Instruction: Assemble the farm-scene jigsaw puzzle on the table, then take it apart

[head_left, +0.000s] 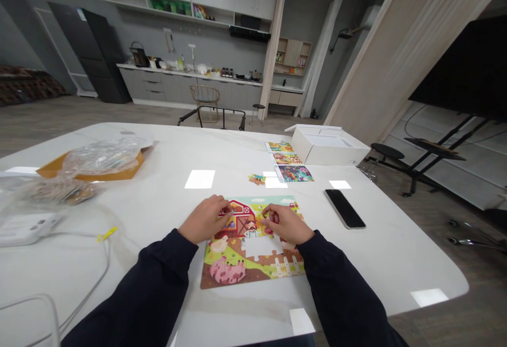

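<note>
A colourful farm jigsaw puzzle (227, 271) lies flat on the white table, with a white gap in its middle right part. Over the puzzle's upper left edge, beside the red barn, is my left hand (206, 218), its fingers curled together. My right hand (287, 223) rests over the upper right part with thumb and fingers bent toward each other. Whether either hand pinches a piece is too small to tell. Beyond the puzzle sits a small group of loose pieces (257, 179).
Picture sheets (295, 173) lie by an open white box (330, 146) at the back right. A phone (344, 208) is right of the puzzle. Plastic bags (103, 158), an orange envelope (130, 171), a power strip (27, 228) and a cable (106, 257) occupy the left.
</note>
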Available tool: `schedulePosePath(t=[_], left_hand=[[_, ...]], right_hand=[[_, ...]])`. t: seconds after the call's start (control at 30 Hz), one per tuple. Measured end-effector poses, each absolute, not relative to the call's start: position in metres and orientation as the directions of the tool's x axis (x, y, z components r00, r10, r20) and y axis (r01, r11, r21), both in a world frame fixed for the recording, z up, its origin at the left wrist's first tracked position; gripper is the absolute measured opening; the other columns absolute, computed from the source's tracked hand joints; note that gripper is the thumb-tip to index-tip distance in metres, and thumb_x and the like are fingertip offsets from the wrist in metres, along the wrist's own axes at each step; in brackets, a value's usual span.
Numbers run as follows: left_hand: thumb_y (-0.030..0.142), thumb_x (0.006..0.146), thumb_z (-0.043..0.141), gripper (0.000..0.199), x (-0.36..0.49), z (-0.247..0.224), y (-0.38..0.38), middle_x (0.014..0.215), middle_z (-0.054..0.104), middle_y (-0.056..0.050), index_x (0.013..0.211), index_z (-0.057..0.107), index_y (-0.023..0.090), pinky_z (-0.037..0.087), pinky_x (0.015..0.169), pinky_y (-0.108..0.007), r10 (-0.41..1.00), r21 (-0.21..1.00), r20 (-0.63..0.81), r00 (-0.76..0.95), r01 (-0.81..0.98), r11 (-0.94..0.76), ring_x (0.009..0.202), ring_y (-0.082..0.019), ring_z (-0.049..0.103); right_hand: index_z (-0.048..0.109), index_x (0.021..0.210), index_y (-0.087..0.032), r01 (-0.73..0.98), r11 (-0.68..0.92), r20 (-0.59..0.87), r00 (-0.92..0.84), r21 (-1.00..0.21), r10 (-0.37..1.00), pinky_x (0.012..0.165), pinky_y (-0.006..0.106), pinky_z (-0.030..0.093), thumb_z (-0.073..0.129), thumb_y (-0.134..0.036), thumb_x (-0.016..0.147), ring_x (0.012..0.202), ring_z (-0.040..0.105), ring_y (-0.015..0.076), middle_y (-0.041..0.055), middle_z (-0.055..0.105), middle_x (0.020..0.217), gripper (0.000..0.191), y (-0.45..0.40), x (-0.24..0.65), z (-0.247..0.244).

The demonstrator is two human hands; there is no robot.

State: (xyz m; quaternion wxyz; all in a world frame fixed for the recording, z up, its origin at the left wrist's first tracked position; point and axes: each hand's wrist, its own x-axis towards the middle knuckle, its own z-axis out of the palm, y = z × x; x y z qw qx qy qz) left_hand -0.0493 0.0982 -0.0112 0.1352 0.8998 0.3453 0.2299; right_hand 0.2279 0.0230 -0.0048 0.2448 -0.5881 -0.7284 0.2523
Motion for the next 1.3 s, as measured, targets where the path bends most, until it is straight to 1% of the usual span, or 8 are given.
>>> schedulePosePath(t=[0.2, 0.4, 0.6, 0.77, 0.93, 1.07, 1.2, 1.3], left_hand=[[0.028, 0.094, 0.058, 0.015, -0.059, -0.021, 0.11, 0.082, 0.064, -0.005, 0.084, 0.065, 0.021, 0.048, 0.073, -0.034, 0.737, 0.464, 0.312, 0.6, 0.58, -0.669, 0.08, -0.021, 0.062], [0.031, 0.097, 0.055, 0.016, -0.055, -0.013, 0.103, 0.082, 0.064, -0.004, 0.089, 0.064, 0.022, 0.049, 0.075, -0.033, 0.729, 0.408, 0.377, 0.572, 0.604, -0.685, 0.084, -0.022, 0.062], [0.031, 0.097, 0.056, 0.014, -0.054, -0.007, 0.099, 0.081, 0.065, -0.003, 0.088, 0.063, 0.022, 0.047, 0.072, -0.031, 0.747, 0.414, 0.416, 0.518, 0.624, -0.663, 0.08, -0.02, 0.063], [0.03, 0.097, 0.057, 0.015, -0.052, -0.003, 0.096, 0.08, 0.067, -0.002, 0.088, 0.065, 0.022, 0.045, 0.069, -0.03, 0.764, 0.42, 0.406, 0.502, 0.64, -0.644, 0.075, -0.019, 0.064], [0.03, 0.097, 0.057, 0.014, -0.052, -0.002, 0.095, 0.08, 0.068, -0.002, 0.089, 0.065, 0.022, 0.045, 0.069, -0.029, 0.762, 0.43, 0.388, 0.518, 0.63, -0.647, 0.074, -0.018, 0.065], [0.031, 0.097, 0.059, 0.012, -0.046, 0.005, 0.084, 0.09, 0.068, -0.003, 0.103, 0.062, 0.022, 0.05, 0.075, -0.031, 0.661, 0.459, 0.446, 0.604, 0.479, -0.748, 0.082, -0.019, 0.066], [0.033, 0.089, 0.071, 0.034, -0.032, 0.012, 0.066, 0.117, 0.065, -0.01, 0.118, 0.056, 0.021, 0.053, 0.089, -0.035, 0.516, 0.5, 0.52, 0.68, 0.247, -0.83, 0.105, -0.024, 0.066], [0.028, 0.088, 0.072, 0.032, -0.026, 0.013, 0.06, 0.125, 0.062, -0.013, 0.116, 0.057, 0.022, 0.053, 0.096, -0.037, 0.497, 0.51, 0.57, 0.655, 0.193, -0.838, 0.115, -0.025, 0.063]], right_hand=[[0.068, 0.114, -0.02, 0.73, 0.205, 0.077, -0.205, -0.652, 0.976, 0.07, 0.03, 0.052, 0.07, -0.034, 0.089, 0.073, 0.066, 0.0166, 0.0023, 0.073, 0.088, 0.029, 0.044, 0.235, 0.003], [0.056, 0.131, -0.017, 0.866, 0.184, 0.245, -0.074, -0.465, 0.967, 0.105, 0.041, 0.047, 0.072, -0.018, 0.084, 0.12, 0.062, 0.0237, 0.0154, 0.064, 0.133, 0.05, 0.124, 0.236, -0.008], [0.062, 0.115, -0.015, 0.89, 0.109, 0.221, -0.01, -0.442, 0.975, 0.098, 0.039, 0.049, 0.073, -0.018, 0.087, 0.11, 0.066, 0.0248, 0.0147, 0.072, 0.111, 0.03, 0.163, 0.234, -0.022], [0.062, 0.114, -0.015, 0.881, 0.131, 0.239, -0.021, -0.454, 0.971, 0.099, 0.04, 0.05, 0.074, -0.014, 0.083, 0.108, 0.066, 0.0244, 0.0133, 0.072, 0.112, 0.033, 0.16, 0.242, -0.016], [0.06, 0.118, -0.016, 0.712, 0.318, 0.378, -0.08, -0.626, 0.922, 0.089, 0.039, 0.059, 0.075, -0.024, 0.084, 0.097, 0.07, 0.022, 0.0108, 0.071, 0.109, 0.038, 0.107, 0.24, 0.013], [0.061, 0.121, -0.022, 0.627, 0.449, 0.428, -0.197, -0.637, 0.882, 0.092, 0.041, 0.06, 0.072, -0.031, 0.089, 0.101, 0.07, 0.0223, 0.0096, 0.069, 0.119, 0.035, 0.036, 0.228, 0.028], [0.058, 0.13, -0.025, 0.61, 0.563, 0.504, -0.289, -0.558, 0.814, 0.095, 0.042, 0.059, 0.068, -0.022, 0.091, 0.108, 0.068, 0.0241, 0.0093, 0.069, 0.121, 0.041, 0.0, 0.218, 0.023], [0.055, 0.132, -0.026, 0.602, 0.603, 0.542, -0.31, -0.524, 0.781, 0.096, 0.042, 0.058, 0.067, -0.017, 0.09, 0.111, 0.067, 0.0247, 0.0091, 0.068, 0.121, 0.045, -0.002, 0.216, 0.018]])
